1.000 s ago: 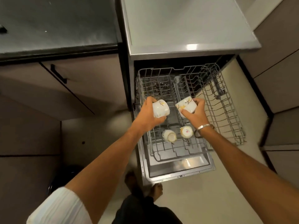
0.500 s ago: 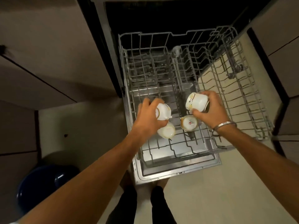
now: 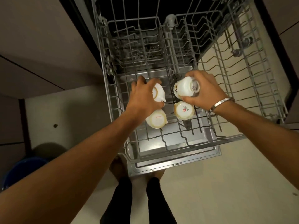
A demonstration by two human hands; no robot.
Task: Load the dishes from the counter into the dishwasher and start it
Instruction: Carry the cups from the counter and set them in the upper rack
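Four white cups show over the pulled-out upper rack, and you have hold of two of them. Your left hand curls its fingers and thumb round the left held cup, which is tipped on its side with its gold-ringed base turned toward you. Your right hand wraps the right held cup from the far side, thumb beneath it and fingers over the top; that cup is tilted too, with printed lettering visible on its base. Both held cups sit low among the wire tines, though you cannot tell from this angle whether they touch the rack.

Just nearer to you, two more cups stand upside down in the rack: the left racked cup, partly hidden under your left wrist, and the right racked cup, with a red mark and lettering on its base, just below your right thumb. A metal bangle circles your right wrist. Beneath the rack lies the open dishwasher door, its near edge above your feet on the pale floor. A blue tub sits at the lower left.
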